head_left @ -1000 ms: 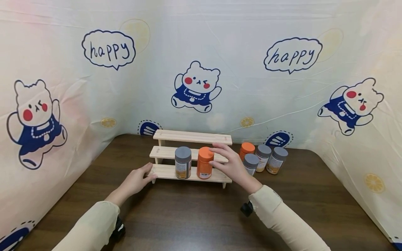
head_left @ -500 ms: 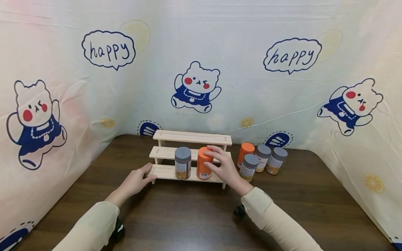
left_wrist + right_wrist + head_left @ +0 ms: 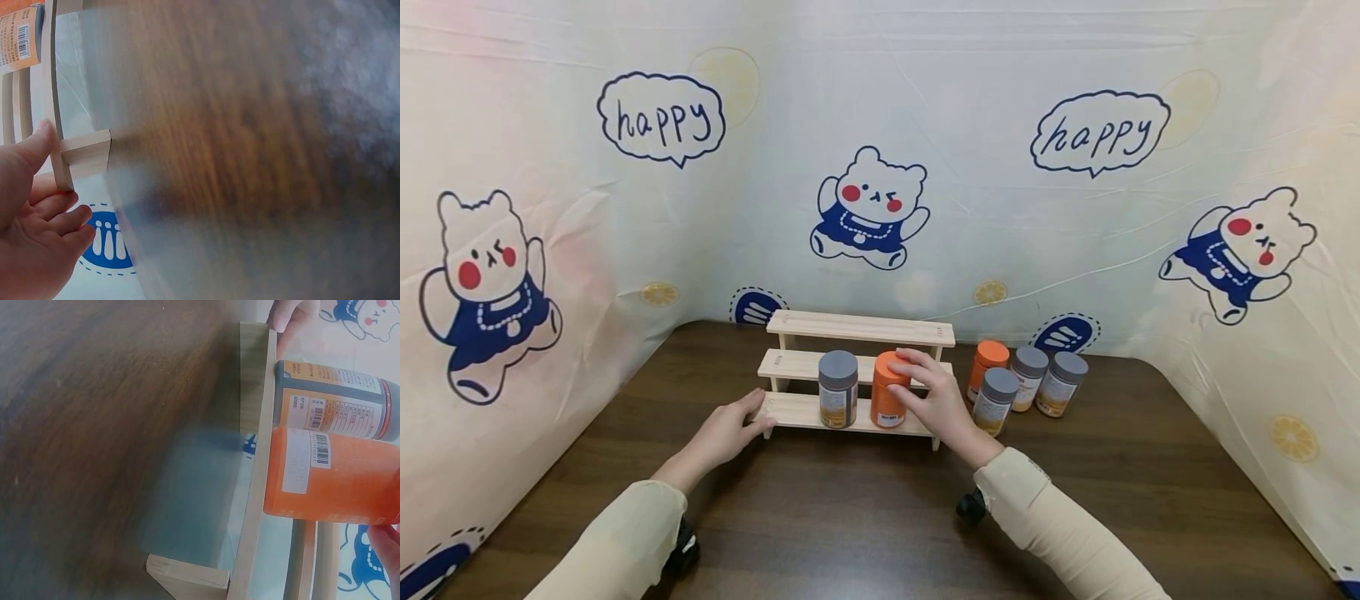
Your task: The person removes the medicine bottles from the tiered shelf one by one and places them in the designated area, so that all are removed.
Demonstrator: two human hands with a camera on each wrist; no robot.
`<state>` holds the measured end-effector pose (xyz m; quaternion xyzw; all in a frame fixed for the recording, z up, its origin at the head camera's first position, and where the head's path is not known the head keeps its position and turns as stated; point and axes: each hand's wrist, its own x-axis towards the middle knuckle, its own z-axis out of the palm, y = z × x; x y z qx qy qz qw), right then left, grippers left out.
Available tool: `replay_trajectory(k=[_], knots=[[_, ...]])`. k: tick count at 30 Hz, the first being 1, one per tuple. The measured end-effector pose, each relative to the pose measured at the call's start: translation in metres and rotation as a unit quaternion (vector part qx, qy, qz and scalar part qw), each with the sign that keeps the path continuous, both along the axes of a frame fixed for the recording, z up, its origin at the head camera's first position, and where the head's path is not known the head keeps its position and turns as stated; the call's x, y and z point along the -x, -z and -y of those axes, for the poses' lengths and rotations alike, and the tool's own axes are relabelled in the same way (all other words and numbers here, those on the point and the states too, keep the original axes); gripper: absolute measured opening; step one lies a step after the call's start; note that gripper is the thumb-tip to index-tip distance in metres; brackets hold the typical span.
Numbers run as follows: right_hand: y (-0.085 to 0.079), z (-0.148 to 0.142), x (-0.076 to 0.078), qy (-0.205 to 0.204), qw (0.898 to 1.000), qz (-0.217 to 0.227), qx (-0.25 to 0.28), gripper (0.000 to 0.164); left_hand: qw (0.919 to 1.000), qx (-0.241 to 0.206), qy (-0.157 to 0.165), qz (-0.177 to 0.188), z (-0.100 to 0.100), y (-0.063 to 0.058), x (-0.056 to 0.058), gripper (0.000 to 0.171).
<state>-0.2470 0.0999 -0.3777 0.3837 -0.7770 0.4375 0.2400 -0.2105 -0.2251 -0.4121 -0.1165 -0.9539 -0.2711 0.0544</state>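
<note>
A three-tier wooden shelf rack [image 3: 797,410] stands on the table. My left hand [image 3: 724,432] pinches the left end of its lowest board; in the left wrist view the thumb [image 3: 39,142] lies on one face and curled fingers on the other. On that board an orange jar [image 3: 889,398] stands upright, and my right hand [image 3: 943,410] holds it around the lid. Just left of it, a narrow gap apart, is a grey-lidded jar [image 3: 838,392], also upright. The right wrist view shows both jars' barcode labels, with the right fingertips [image 3: 386,547] at the orange jar's lid end.
Right of the rack, a second orange jar [image 3: 988,367] and several grey-lidded jars [image 3: 1060,385] are grouped on the brown table [image 3: 842,508]. Printed cloth [image 3: 970,192] encloses the table's back and sides.
My right hand has moved left, from beside the orange jar onto its lid, and its fingers have closed around it. The left hand and the rack have stayed in place.
</note>
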Motion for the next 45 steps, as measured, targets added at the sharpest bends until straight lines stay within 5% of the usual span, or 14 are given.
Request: replay_trajectory(k=[15,27,37,45], knots=[[-0.004,-0.006,-0.001,0.007,1.000,-0.013,0.013,0.031,1.0000,0.006,0.002,-0.001,0.000,0.002,0.004,0.062],[-0.023,-0.022,-0.007,0.025,0.999,-0.020,0.036,0.031,1.0000,0.007,-0.002,-0.005,-0.001,0.002,0.004,0.062],[-0.070,-0.039,-0.039,0.058,0.996,-0.051,0.049,0.029,1.0000,-0.005,0.004,-0.001,-0.001,0.001,0.001,0.060],[-0.086,-0.062,-0.045,0.089,0.992,-0.049,0.075,0.029,1.0000,-0.003,0.002,0.009,0.000,-0.001,-0.001,0.062]])
